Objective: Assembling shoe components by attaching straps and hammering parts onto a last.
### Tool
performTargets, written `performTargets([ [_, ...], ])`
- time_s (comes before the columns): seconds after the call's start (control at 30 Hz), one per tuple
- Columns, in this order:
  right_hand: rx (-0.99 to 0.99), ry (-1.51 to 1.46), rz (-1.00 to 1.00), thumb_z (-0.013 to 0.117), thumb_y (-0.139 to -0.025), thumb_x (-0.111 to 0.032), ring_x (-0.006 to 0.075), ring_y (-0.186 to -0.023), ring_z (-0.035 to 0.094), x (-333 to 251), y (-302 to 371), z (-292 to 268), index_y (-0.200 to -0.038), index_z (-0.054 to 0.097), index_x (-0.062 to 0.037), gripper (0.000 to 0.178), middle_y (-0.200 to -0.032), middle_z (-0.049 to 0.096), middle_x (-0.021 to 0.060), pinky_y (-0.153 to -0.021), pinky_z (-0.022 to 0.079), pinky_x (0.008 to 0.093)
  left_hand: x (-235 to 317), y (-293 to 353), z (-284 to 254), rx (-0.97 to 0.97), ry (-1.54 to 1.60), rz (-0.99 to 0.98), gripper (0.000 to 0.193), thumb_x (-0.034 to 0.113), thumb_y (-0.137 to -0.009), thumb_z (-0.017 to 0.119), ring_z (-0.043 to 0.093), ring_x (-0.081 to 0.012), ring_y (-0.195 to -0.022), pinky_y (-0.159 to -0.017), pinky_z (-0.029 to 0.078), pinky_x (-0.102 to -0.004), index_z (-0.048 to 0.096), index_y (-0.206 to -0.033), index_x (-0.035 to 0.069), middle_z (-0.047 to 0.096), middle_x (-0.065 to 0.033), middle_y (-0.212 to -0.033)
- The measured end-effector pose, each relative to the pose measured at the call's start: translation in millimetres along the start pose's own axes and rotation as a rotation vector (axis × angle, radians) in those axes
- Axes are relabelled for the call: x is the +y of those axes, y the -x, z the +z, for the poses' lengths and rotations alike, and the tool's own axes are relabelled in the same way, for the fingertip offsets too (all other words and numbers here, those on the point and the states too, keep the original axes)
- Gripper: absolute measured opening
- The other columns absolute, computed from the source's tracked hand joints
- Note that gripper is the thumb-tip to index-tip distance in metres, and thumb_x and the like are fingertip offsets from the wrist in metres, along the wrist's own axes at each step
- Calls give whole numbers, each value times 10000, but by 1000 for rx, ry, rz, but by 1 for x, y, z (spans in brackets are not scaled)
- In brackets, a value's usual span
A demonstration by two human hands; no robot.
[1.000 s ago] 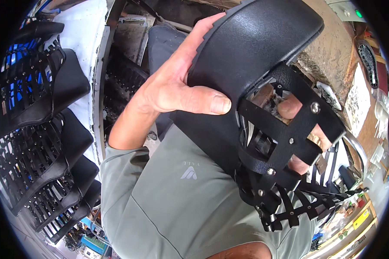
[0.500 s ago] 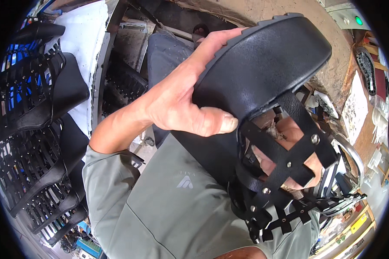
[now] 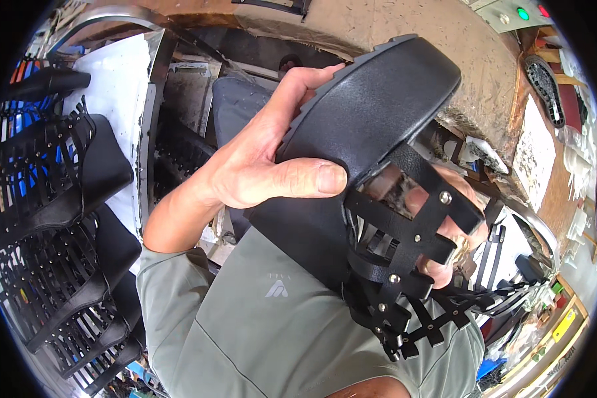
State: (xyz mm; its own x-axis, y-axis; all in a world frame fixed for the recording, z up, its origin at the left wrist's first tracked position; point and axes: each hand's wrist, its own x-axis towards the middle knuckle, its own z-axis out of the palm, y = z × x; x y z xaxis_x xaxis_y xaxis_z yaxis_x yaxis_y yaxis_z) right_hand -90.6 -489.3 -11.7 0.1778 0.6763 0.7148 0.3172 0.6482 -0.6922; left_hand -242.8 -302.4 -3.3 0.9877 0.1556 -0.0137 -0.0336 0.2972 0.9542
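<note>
Printed matter on my remote feed from the head camera: a small, pale, angular emblem (image 3: 276, 289) stood on the front of the grey-green shirt (image 3: 245, 338). One short row of pale, widely spaced capital lettering (image 3: 278, 275) ran just above it in the view, fainter than the emblem and upside down to me. Any marks on the yellow piece (image 3: 564, 326) at the far right were too small for me to read.

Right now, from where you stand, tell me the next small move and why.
I'd perhaps tilt the black shoe slightly with the left hand, bringing the straps' inner side into view: that hand grips the shoe by its ridged edge, while the black straps partly hide the right hand.
</note>
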Motion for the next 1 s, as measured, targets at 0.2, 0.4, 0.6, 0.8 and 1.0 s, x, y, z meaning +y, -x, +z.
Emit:
performTargets([
  [0.2, -130, -17, 34, 661, -829, -235, 286, -640, 663, -1, -6, -8, -904, 605, 5, 258, -989, 649, 207, -529, 535, 365, 16, -2, 7, 31, -10, -123, 777, 304, -828, 715, 415, -224, -1214, -1041, 307, -381, 263, -1365, -29, 431, -153, -1307],
  [0.4, 89, 279, -101, 689, -764, -341, 237, -560, 641, -26, -23, 8, -750, 608, -28, 323, -643, 649, 102, -551, 538, 395, 22, -6, 10, -49, -173, 52, 682, 257, -842, 703, 426, -196, -1171, -1010, 328, -361, 297, -1315, -20, 444, -148, -1278],
  [0.6, 203, -147, 94, 676, -820, -245, 269, -676, 666, -6, 3, 15, -900, 626, 0, 263, -865, 672, 175, -580, 552, 378, 7, 0, 11, 25, -7, -56, 712, 266, -834, 705, 436, -200, -1162, -1012, 328, -356, 283, -1333, -17, 470, -146, -1250],
  [0.8, 27, 146, -189, 687, -797, -196, 251, -599, 653, -8, -2, 17, -880, 625, 17, 237, -900, 660, 191, -463, 505, 317, 5, 4, 7, 4, -113, -38, 760, 292, -822, 717, 420, -216, -1206, -1044, 308, -377, 266, -1341, -31, 463, -160, -1266],
  [1.0, 81, 174, 241, 697, -691, -109, 198, -666, 627, 6, -8, 20, -948, 644, 1, 284, -855, 655, 137, -583, 493, 276, -26, 6, -2, 31, 210, -198, 648, 357, -895, 602, 460, -173, -1182, -1026, 363, -342, 366, -1355, -34, 498, -132, -1296],
])
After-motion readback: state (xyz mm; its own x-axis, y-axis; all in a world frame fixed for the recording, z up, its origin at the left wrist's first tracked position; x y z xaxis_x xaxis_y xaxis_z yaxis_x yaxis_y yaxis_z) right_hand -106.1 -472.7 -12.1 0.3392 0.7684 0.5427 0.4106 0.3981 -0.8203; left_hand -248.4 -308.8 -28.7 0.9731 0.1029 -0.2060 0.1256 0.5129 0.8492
